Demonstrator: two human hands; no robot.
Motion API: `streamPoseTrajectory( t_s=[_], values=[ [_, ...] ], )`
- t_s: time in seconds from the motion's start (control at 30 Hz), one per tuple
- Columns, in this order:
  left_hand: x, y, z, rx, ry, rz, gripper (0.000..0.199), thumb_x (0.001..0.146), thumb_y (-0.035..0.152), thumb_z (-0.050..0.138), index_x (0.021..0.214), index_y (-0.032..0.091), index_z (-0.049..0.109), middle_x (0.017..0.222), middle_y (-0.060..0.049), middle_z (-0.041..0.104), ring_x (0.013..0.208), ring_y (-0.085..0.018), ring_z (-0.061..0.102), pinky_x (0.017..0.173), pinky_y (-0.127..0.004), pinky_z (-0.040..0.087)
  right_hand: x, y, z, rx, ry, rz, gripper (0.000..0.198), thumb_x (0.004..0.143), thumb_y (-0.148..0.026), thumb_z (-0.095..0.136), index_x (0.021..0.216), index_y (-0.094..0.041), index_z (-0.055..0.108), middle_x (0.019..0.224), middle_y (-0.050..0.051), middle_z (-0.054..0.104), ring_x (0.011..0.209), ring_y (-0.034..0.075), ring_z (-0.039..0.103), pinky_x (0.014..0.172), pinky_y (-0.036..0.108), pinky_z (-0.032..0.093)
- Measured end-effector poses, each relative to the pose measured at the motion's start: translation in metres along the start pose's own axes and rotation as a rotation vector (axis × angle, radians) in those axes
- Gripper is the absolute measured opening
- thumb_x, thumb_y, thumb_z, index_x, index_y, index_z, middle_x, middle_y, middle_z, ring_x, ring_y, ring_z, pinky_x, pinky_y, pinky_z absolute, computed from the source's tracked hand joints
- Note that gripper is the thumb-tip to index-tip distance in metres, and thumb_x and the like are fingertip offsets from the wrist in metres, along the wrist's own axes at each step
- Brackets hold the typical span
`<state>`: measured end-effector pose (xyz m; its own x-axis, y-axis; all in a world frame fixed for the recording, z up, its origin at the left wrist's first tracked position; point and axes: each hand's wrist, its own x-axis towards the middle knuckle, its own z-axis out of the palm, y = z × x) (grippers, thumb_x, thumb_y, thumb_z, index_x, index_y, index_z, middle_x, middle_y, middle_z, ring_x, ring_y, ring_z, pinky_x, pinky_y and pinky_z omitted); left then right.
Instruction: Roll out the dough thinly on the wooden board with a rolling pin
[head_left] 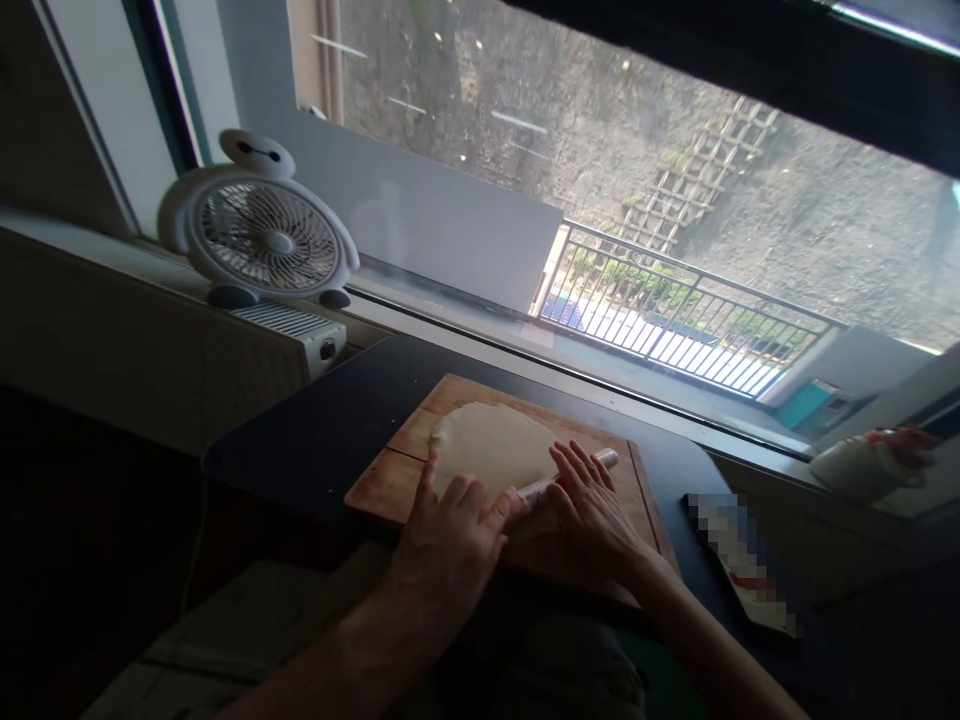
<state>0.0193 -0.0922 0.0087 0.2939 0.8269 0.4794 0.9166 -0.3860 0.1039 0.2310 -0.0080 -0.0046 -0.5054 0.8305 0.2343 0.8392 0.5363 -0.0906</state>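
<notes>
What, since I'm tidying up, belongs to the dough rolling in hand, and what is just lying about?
In use:
rolling pin, with left hand and right hand on it
dough
wooden board

Lying about:
white fan
pixelated item on the table
white container by the window

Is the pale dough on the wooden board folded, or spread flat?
Spread flat: the pale, rounded dough sheet lies smooth across the brown rectangular wooden board, with no fold visible; its near edge is partly hidden.

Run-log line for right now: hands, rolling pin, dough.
left hand: thumb at rolling pin | right hand: laid over rolling pin | flattened dough: on wooden board
</notes>
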Motion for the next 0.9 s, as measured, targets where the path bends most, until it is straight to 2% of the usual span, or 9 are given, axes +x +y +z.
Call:
streamPoseTrajectory(
  t_s=[0.07,0.17,0.27,0.37,0.47,0.6,0.73,0.8,0.9],
  values=[
    [0.004,-0.005,0.001,0.032,-0.008,-0.025,0.034,0.086,0.028,0.053,0.12,0.026,0.059,0.093,-0.005,0.062,0.096,-0.023,0.054,0.108,-0.059,0.017,0.015,-0.004,0.0,0.002,-0.033,0.016,0.053,0.098,-0.045,0.023,0.141,-0.018,0.035,0.149,0.007,0.033,0.14,0.023,0.017,0.113,0.044,0.015],
    [0.014,-0.026,0.005,0.118,-0.002,-0.087,0.03,0.086,0.031,0.053,0.114,0.021,0.063,0.095,-0.007,0.063,0.099,-0.025,0.054,0.108,-0.059,0.016,0.073,-0.017,0.001,0.033,-0.114,0.065,0.051,0.098,-0.047,0.02,0.139,-0.023,0.039,0.147,0.005,0.035,0.139,0.026,0.019,0.109,0.047,0.021],
    [0.024,-0.052,0.012,0.178,0.019,-0.121,0.032,0.088,0.033,0.052,0.115,0.02,0.062,0.097,-0.007,0.064,0.101,-0.025,0.053,0.108,-0.059,0.016,0.138,-0.032,0.005,0.064,-0.167,0.075,0.048,0.097,-0.048,0.021,0.132,-0.026,0.045,0.14,0.006,0.044,0.133,0.025,0.032,0.103,0.046,0.029],
    [0.027,-0.065,0.016,0.191,0.028,-0.134,0.032,0.09,0.034,0.048,0.115,0.021,0.062,0.097,-0.007,0.064,0.101,-0.025,0.053,0.107,-0.06,0.017,0.171,-0.04,0.01,0.086,-0.158,0.071,0.049,0.096,-0.051,0.023,0.13,-0.024,0.048,0.136,0.008,0.048,0.127,0.025,0.038,0.1,0.045,0.033],
    [0.023,-0.058,0.014,0.177,0.011,-0.118,0.032,0.089,0.032,0.049,0.117,0.022,0.061,0.096,-0.007,0.063,0.099,-0.025,0.054,0.107,-0.06,0.018,0.154,-0.036,0.013,0.092,-0.134,0.089,0.053,0.096,-0.052,0.02,0.136,-0.024,0.04,0.143,0.007,0.04,0.134,0.026,0.028,0.104,0.046,0.028],
    [0.009,-0.025,0.008,0.076,0.003,-0.029,0.037,0.087,0.028,0.051,0.123,0.024,0.057,0.093,-0.005,0.062,0.096,-0.024,0.054,0.108,-0.059,0.017,0.072,-0.015,0.005,0.059,-0.088,0.047,0.05,0.097,-0.049,0.02,0.138,-0.028,0.039,0.148,0.001,0.034,0.14,0.023,0.015,0.11,0.044,0.018],
    [-0.003,0.001,0.006,-0.015,-0.003,0.035,0.04,0.086,0.028,0.052,0.126,0.027,0.053,0.093,-0.003,0.061,0.094,-0.022,0.053,0.109,-0.059,0.015,-0.002,0.004,-0.006,0.008,-0.099,0.031,0.054,0.097,-0.048,0.021,0.144,-0.022,0.03,0.153,0.004,0.024,0.142,0.02,0.011,0.114,0.042,0.011],
    [-0.002,0.004,0.006,-0.018,-0.008,0.037,0.039,0.085,0.029,0.054,0.125,0.028,0.054,0.094,-0.003,0.061,0.095,-0.022,0.053,0.109,-0.059,0.013,-0.008,0.005,-0.009,-0.002,-0.13,0.037,0.057,0.097,-0.049,0.02,0.145,-0.02,0.027,0.153,0.005,0.023,0.142,0.02,0.011,0.114,0.042,0.011],
    [0.008,-0.008,0.007,0.037,-0.008,-0.008,0.031,0.087,0.032,0.051,0.116,0.024,0.06,0.093,-0.005,0.062,0.096,-0.023,0.053,0.109,-0.059,0.014,0.029,-0.007,-0.008,-0.006,-0.156,0.052,0.056,0.097,-0.049,0.017,0.143,-0.021,0.032,0.151,0.006,0.028,0.141,0.022,0.015,0.112,0.044,0.015]
  ],
)
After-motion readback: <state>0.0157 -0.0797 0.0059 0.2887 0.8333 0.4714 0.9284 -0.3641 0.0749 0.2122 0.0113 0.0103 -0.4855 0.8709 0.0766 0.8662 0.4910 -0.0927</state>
